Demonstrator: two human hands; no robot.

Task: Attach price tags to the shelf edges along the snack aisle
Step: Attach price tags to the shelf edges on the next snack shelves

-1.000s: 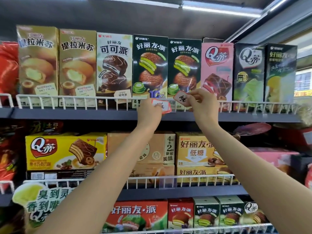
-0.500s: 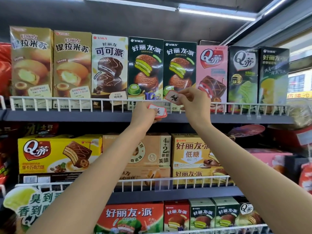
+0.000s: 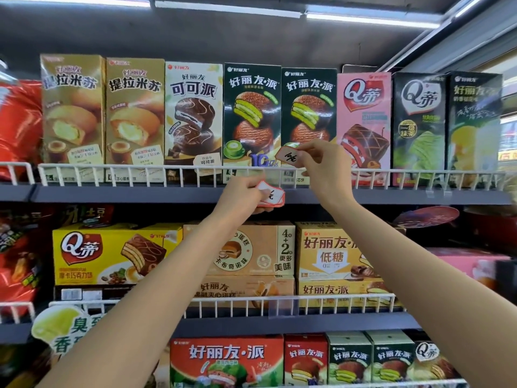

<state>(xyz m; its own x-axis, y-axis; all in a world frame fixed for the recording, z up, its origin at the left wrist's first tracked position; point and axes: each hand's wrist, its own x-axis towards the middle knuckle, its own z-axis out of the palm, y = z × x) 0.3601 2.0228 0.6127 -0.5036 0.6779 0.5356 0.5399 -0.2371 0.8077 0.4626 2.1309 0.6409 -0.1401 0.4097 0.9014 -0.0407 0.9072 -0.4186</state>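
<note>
My right hand (image 3: 324,170) pinches a single red-edged white price tag (image 3: 288,156) in front of the top shelf's white wire rail (image 3: 140,170), over a dark green pie box. My left hand (image 3: 242,198) grips a small stack of the same tags (image 3: 271,194) against the grey top shelf edge (image 3: 126,194). A clear plastic tag holder (image 3: 291,180) hangs on the rail between my two hands. Another clear holder (image 3: 282,306) hangs on the middle shelf's rail.
Tall upright snack boxes fill the top shelf, among them a pink box (image 3: 363,124). Yellow and tan boxes (image 3: 112,253) sit on the middle shelf, red and green ones below. Red bags (image 3: 16,127) hang at left. A green promo sign (image 3: 64,331) sticks out low left.
My left hand with the tag stack has dropped from the wire rail to the grey shelf edge. My right hand and its tag stay at the rail.
</note>
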